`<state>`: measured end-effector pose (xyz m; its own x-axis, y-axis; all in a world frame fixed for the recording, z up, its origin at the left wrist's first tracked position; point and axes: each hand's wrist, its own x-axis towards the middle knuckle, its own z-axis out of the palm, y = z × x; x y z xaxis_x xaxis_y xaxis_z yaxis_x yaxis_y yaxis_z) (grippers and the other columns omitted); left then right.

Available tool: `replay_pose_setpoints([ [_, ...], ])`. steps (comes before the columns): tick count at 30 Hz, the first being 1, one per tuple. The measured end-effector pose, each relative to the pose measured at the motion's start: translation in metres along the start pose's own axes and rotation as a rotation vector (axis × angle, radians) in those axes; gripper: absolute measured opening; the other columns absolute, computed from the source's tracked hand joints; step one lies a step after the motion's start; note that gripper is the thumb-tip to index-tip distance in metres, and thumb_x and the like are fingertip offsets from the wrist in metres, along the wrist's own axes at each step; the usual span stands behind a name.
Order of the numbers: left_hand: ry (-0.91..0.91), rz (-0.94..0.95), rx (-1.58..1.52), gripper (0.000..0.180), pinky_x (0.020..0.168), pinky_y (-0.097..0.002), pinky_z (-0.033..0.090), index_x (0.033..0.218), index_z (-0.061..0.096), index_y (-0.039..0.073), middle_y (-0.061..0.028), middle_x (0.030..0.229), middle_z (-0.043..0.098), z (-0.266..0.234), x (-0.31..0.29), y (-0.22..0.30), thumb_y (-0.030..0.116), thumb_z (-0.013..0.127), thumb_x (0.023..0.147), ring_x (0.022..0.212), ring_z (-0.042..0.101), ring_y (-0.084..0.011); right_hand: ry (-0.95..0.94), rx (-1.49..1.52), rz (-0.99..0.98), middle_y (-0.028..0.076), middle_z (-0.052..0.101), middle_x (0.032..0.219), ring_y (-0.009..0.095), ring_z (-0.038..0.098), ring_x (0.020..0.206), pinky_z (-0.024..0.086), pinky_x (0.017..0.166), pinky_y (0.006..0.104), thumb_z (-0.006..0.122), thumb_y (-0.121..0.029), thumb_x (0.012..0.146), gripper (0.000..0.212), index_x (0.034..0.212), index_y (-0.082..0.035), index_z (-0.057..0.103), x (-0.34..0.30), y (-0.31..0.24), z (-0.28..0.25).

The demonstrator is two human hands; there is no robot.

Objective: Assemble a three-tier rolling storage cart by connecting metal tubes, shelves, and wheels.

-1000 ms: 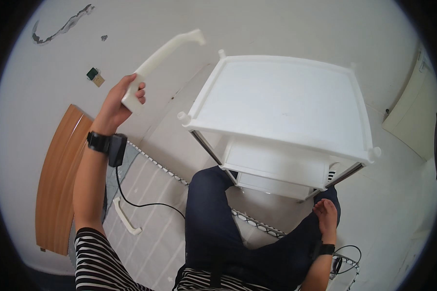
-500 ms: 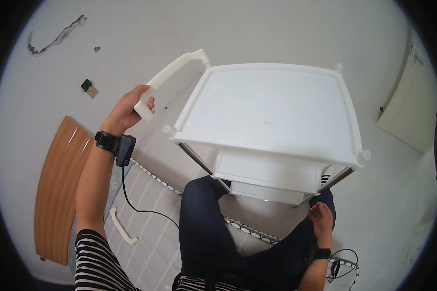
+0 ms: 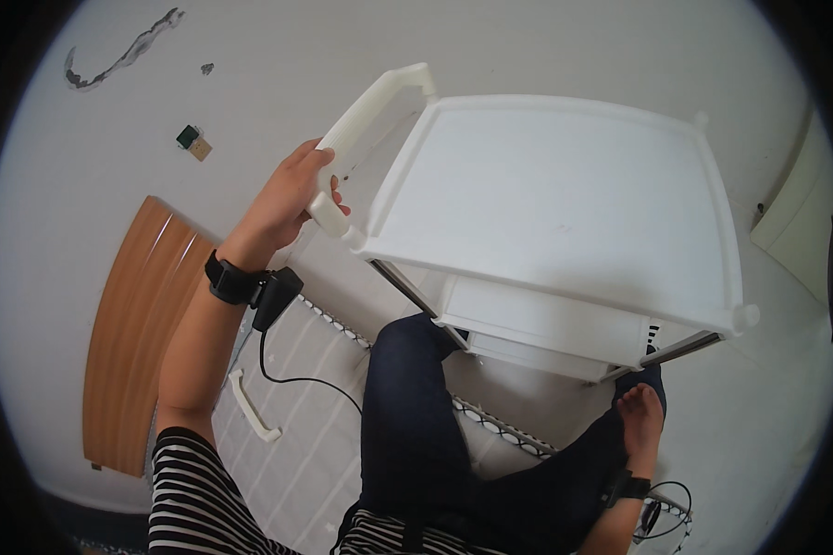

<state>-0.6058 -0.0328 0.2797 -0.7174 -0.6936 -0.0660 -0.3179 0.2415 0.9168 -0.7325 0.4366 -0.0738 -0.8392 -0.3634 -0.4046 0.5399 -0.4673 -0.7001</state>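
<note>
So, left hand with fingers wrapped round the white handle, holding it against the cart corner to line up, right hand resting open-ish on the knee.

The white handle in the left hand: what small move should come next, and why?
Probably press the white handle down onto the cart's corner. The left hand grips its lower end right at the near corner of the white cart, and its upper end meets the far corner. The right hand rests low by the cart's base.
</note>
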Motion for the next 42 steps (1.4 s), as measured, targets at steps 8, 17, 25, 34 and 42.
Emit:
replay_pose_setpoints([
  [8, 0.048, 0.036, 0.001, 0.048, 0.065, -0.0323, 0.052, 0.135, 0.034, 0.003, -0.0052, 0.082, 0.049, 0.015, -0.013, 0.002, 0.025, 0.042, 0.093, 0.063, 0.05, -0.0112, -0.001, 0.006, 0.001, 0.004, 0.06, 0.084, 0.02, 0.058, 0.083, 0.047, 0.078, 0.0367, 0.059, -0.026, 0.087, 0.02, 0.098, -0.009, 0.059, 0.0, -0.003, -0.001],
  [17, 0.036, 0.018, 0.027, 0.051, 0.064, -0.0337, 0.053, 0.14, 0.03, 0.007, -0.0072, 0.093, 0.05, 0.017, -0.02, 0.002, 0.023, 0.044, 0.093, 0.064, 0.052, -0.0113, -0.073, 0.017, 0.023, 0.001, 0.059, 0.084, 0.016, 0.057, 0.084, 0.047, 0.079, 0.0338, 0.057, -0.025, 0.09, 0.016, 0.096, -0.01, 0.059, 0.0, -0.002, 0.004],
  [25, 0.066, 0.138, 0.083, 0.05, 0.061, -0.0311, 0.053, 0.141, 0.028, 0.01, -0.0078, 0.094, 0.048, 0.028, -0.029, -0.011, 0.02, 0.043, 0.094, 0.063, 0.053, -0.0117, -0.051, 0.028, -0.006, 0.003, 0.06, 0.085, 0.017, 0.058, 0.083, 0.048, 0.077, 0.0344, 0.057, -0.024, 0.089, 0.018, 0.098, -0.008, 0.059, 0.004, 0.0, -0.006],
  [34, -0.069, 0.046, -0.066, 0.059, 0.066, -0.0291, 0.051, 0.144, 0.02, 0.008, -0.0107, 0.097, 0.051, 0.04, -0.098, 0.001, 0.025, 0.048, 0.095, 0.074, 0.06, -0.0165, 0.016, 0.059, 0.008, 0.005, 0.061, 0.085, 0.02, 0.058, 0.084, 0.048, 0.08, 0.0362, 0.057, -0.021, 0.089, 0.018, 0.1, -0.007, 0.059, -0.004, 0.002, -0.012],
  [42, -0.039, 0.209, 0.201, 0.043, 0.073, -0.0284, 0.047, 0.122, 0.05, 0.005, -0.002, 0.083, 0.058, 0.003, -0.068, -0.019, 0.037, 0.035, 0.099, 0.08, 0.057, -0.0109, 0.025, 0.071, -0.007, 0.004, 0.061, 0.085, 0.02, 0.059, 0.084, 0.049, 0.079, 0.037, 0.057, -0.021, 0.089, 0.016, 0.099, -0.008, 0.059, 0.0, 0.0, -0.024],
])
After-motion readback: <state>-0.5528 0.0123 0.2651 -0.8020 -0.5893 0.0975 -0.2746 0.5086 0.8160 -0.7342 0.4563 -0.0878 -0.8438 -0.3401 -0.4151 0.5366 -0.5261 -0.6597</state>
